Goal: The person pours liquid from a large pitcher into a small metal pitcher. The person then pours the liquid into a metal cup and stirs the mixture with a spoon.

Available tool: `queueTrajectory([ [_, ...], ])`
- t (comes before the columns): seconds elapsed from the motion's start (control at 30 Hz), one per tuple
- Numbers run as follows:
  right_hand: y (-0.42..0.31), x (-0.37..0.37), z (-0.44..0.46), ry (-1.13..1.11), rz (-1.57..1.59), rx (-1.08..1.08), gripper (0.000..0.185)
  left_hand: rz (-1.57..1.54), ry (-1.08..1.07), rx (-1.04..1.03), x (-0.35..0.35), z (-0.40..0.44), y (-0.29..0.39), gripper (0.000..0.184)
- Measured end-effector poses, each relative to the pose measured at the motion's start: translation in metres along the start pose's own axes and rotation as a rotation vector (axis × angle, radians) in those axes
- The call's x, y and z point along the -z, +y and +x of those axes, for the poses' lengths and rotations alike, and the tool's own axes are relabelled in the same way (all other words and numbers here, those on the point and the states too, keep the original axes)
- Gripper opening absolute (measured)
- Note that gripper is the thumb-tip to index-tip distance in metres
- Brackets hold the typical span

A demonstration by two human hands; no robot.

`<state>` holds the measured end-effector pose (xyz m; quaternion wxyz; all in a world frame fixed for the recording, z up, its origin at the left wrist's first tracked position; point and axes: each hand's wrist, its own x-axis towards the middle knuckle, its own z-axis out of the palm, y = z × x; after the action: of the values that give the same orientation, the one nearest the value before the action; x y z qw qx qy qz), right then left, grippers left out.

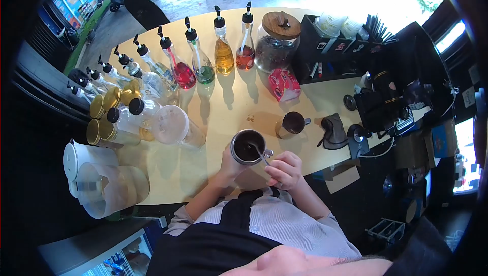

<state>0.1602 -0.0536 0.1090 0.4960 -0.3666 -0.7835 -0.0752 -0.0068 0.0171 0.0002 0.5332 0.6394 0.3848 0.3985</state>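
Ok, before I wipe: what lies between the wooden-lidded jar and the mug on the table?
In the head view, a pink packet lies between the wooden-lidded jar and that mug.

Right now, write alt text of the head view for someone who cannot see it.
A person's left hand holds a metal cup with dark contents; the right hand holds a spoon in it. Pump-topped bottles curve along the far left of a pale tabletop.

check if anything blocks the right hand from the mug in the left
Nothing visible does. The right hand holds a spoon that dips into the mug, which the left hand holds. The other cup stands apart, farther forward and to the right.
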Motion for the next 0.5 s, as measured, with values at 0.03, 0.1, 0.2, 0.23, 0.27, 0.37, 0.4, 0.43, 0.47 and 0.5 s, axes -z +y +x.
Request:
queueTrajectory([
  [0.03,-0.001,0.001,-0.001,0.013,-0.03,-0.009,0.033,0.014,0.017,-0.032,0.0,-0.001,0.002,0.058],
  [0.1,-0.002,-0.002,0.003,0.003,-0.059,-0.014,0.033,0.012,0.01,-0.023,0.0,-0.002,-0.003,0.06],
  [0.2,-0.005,-0.003,0.01,0.014,-0.057,-0.045,0.035,0.025,0.007,-0.031,0.001,-0.001,0.002,0.063],
  [0.23,-0.003,-0.002,0.009,0.037,0.019,-0.099,0.035,0.036,0.01,-0.042,0.002,-0.001,0.004,0.064],
  [0.27,-0.003,-0.001,0.009,0.059,0.096,-0.156,0.036,0.041,0.003,-0.043,0.003,0.0,0.003,0.064],
  [0.37,0.005,0.005,0.011,0.098,0.123,-0.242,0.036,0.021,-0.05,-0.037,0.005,0.003,0.004,0.067],
  [0.4,0.009,0.007,0.012,0.108,0.132,-0.29,0.035,-0.079,-0.115,-0.018,0.009,0.005,0.006,0.069],
  [0.43,0.01,0.008,0.016,0.068,0.151,-0.336,0.036,-0.177,-0.177,0.001,0.012,0.008,0.009,0.07],
  [0.47,0.012,0.009,0.018,0.074,0.151,-0.34,0.036,-0.172,-0.182,0.003,0.016,0.01,0.011,0.07],
  [0.5,0.014,0.009,0.02,0.05,0.225,-0.379,0.036,-0.133,-0.236,-0.024,0.02,0.013,0.012,0.07],
])
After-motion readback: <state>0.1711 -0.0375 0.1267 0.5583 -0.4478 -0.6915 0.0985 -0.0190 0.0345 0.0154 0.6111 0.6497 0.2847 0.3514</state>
